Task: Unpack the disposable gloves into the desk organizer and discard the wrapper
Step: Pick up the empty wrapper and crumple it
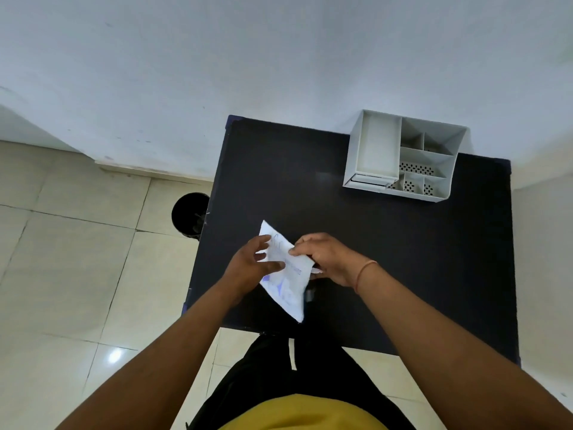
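A white glove packet (283,285) with blue print is held above the near part of the black desk (387,243). My left hand (249,268) grips its left edge with thumb and fingers. My right hand (325,259) pinches its right edge near the top. The gloves themselves are hidden inside the wrapper. The white desk organizer (403,156) stands at the desk's far right corner, with a long tray compartment on its left and several smaller compartments on its right, all without contents.
A black round bin (189,214) stands on the tiled floor just left of the desk. A white wall runs behind the desk. My legs and yellow shirt are at the bottom of the view.
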